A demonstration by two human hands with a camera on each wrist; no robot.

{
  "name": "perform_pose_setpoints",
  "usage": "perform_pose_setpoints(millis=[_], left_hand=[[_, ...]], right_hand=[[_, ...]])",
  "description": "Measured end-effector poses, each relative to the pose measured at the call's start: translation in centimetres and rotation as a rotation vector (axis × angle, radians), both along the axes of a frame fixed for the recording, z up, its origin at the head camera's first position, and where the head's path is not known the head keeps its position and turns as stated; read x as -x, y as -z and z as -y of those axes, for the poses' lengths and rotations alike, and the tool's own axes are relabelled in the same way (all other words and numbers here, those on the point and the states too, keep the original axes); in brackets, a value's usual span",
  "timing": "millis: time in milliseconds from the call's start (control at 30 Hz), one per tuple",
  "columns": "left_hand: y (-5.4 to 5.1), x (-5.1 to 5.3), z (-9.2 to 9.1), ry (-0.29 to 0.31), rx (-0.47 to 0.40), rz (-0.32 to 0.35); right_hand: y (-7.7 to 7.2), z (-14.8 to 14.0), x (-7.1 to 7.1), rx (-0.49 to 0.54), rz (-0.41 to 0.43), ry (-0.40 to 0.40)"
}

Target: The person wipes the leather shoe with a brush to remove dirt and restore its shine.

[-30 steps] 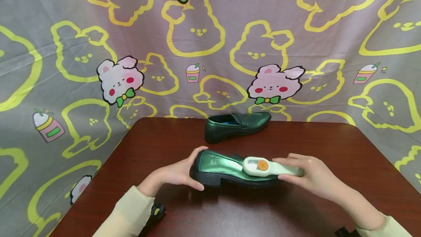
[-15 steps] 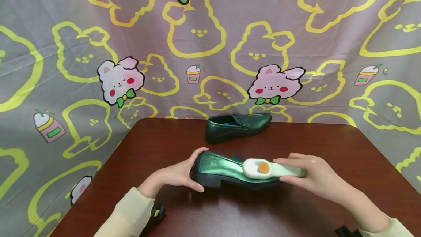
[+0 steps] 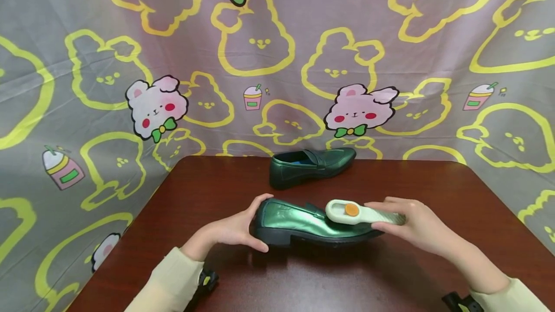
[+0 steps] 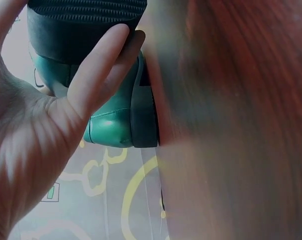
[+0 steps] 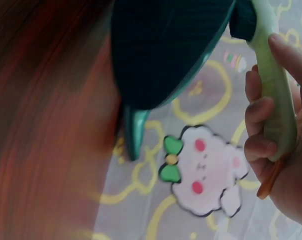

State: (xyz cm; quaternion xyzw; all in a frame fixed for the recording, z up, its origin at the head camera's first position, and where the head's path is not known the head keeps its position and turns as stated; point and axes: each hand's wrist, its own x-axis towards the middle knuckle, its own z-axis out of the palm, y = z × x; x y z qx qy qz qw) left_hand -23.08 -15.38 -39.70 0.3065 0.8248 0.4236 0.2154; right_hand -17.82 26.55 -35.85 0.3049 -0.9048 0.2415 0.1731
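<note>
A shiny green loafer (image 3: 299, 223) with a black sole is raised off the table, its toe to the right. My left hand (image 3: 234, 227) grips it round the heel; the left wrist view shows my thumb against the heel block (image 4: 66, 40). My right hand (image 3: 418, 220) holds a pale green handled brush (image 3: 368, 214) with an orange button. The brush's head lies over the loafer's upper, towards the toe. In the right wrist view my fingers curl round the handle (image 5: 278, 105), and a dark block (image 5: 242, 22), apparently the bristles, juts from the head.
A matching green loafer (image 3: 310, 165) stands upright at the back of the brown wooden table (image 3: 208, 177). Behind the table hangs a grey cloth (image 3: 286, 85) printed with cartoon bears and rabbits.
My right hand has moved the brush up and slightly right on the loafer, first dipping a little, so more of the loafer's side shows. My left hand has kept its grip on the heel.
</note>
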Motion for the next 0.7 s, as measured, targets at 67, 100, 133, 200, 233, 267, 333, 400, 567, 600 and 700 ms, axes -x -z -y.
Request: perform_pose_setpoints(millis=[67,100,133,200,233,267,333,400,567,600,700], left_hand=[[0.0,0.0,0.0,0.001,0.005,-0.004],[0.0,0.0,0.0,0.001,0.007,-0.005],[0.0,0.0,0.0,0.002,0.007,-0.005],[0.0,0.0,0.0,0.003,0.010,-0.006],[0.0,0.0,0.1,0.003,0.009,-0.005],[0.0,0.0,0.1,0.002,0.007,-0.002],[0.0,0.0,0.1,0.001,0.004,0.004],[0.0,0.0,0.1,0.004,0.002,0.005],[0.1,0.0,0.1,0.006,0.004,0.004],[0.1,0.0,0.1,0.005,0.006,0.004],[0.1,0.0,0.1,-0.001,0.004,0.008]], right_hand=[[0.3,-0.5,0.4,-0.021,-0.031,0.055],[0.4,-0.8,0.5,-0.031,-0.042,0.078],[0.6,-0.9,0.6,-0.040,-0.050,0.095],[0.7,-1.1,0.5,-0.037,-0.050,0.109],[0.7,-1.0,0.4,-0.022,-0.040,0.106],[0.7,-0.9,0.2,0.003,-0.025,0.091],[0.6,-0.6,-0.2,0.054,0.003,0.042],[0.5,-0.2,-0.7,0.100,0.031,-0.037],[0.8,0.5,-1.7,0.122,0.082,-0.180],[0.9,0.5,-1.7,0.120,0.087,-0.173],[1.4,-0.3,-1.3,0.120,0.107,-0.083]])
